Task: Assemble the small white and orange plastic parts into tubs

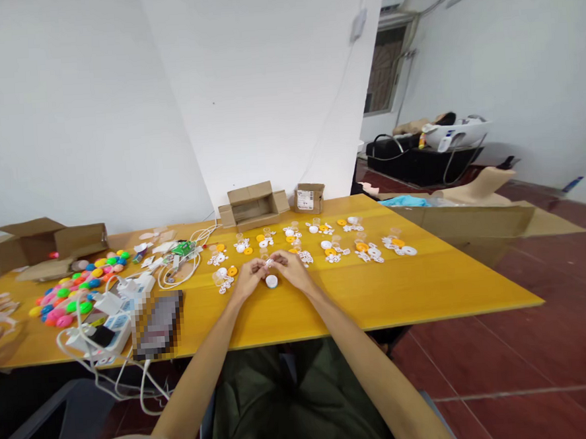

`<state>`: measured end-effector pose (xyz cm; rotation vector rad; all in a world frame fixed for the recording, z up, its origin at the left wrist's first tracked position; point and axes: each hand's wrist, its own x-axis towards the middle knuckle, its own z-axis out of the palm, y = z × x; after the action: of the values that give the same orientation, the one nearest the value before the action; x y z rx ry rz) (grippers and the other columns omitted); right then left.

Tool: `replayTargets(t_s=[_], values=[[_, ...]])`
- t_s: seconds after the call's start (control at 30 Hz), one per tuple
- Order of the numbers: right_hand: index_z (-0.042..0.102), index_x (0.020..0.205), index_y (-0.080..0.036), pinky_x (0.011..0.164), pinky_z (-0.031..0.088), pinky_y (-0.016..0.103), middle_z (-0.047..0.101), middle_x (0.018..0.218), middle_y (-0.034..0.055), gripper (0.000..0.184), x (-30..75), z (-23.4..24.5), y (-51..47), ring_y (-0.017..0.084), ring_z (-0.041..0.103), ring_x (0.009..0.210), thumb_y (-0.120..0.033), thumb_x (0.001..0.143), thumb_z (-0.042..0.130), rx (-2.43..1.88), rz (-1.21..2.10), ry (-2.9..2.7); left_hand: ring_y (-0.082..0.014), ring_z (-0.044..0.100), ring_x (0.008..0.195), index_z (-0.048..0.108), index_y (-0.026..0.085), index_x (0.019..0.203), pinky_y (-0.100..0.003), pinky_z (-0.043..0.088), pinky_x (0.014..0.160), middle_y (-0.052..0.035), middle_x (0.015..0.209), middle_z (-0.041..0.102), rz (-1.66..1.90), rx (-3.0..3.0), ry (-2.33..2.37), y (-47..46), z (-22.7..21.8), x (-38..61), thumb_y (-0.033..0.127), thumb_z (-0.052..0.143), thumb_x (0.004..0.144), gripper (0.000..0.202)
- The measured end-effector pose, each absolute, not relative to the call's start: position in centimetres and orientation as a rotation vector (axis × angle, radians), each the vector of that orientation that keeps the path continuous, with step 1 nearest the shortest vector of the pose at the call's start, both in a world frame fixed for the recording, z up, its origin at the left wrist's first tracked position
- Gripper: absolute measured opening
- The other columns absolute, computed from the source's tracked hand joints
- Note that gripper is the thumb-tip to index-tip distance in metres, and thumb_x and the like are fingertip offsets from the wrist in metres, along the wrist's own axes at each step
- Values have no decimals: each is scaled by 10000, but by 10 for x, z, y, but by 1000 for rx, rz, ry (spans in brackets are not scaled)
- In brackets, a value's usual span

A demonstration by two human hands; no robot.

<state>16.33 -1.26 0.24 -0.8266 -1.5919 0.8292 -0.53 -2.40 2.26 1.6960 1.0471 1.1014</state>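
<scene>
My left hand [249,276] and my right hand [291,268] meet over the middle of the yellow table [377,294]. Their fingertips pinch together on a small white piece [268,264] held between them; what it is I cannot make out. Just below the fingers a small white round cap [272,282] lies on the table. Around the hands lie several groups of small white, orange and clear plastic parts [332,250], set out in rows.
Colourful plastic balls [76,286] lie at the left with white cables [177,266], chargers and a dark phone [159,324]. Open cardboard boxes [255,205] stand along the wall side. A large flat carton [471,218] stands right of the table above the red floor.
</scene>
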Motion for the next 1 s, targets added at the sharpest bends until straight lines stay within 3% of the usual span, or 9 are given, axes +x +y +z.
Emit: replayTargets(t_s=[0.3,1.0], values=[[696,872,-211,784,567,322,749,868,26,110,162,3,-14,182,694,804,-269,785,663,-843,838,-1615,-139,609,599,651,183,725,-268,512,648,23,608,652,1126,1669,1046,-26,26,-4,272,691,755,102],[705,864,-211,769,550,316,748,846,26,117,165,6,-14,188,683,803,-279,778,665,-810,886,-1641,-149,603,610,666,184,743,-267,497,634,21,603,640,1126,1683,998,-25,26,-5,388,734,755,215]])
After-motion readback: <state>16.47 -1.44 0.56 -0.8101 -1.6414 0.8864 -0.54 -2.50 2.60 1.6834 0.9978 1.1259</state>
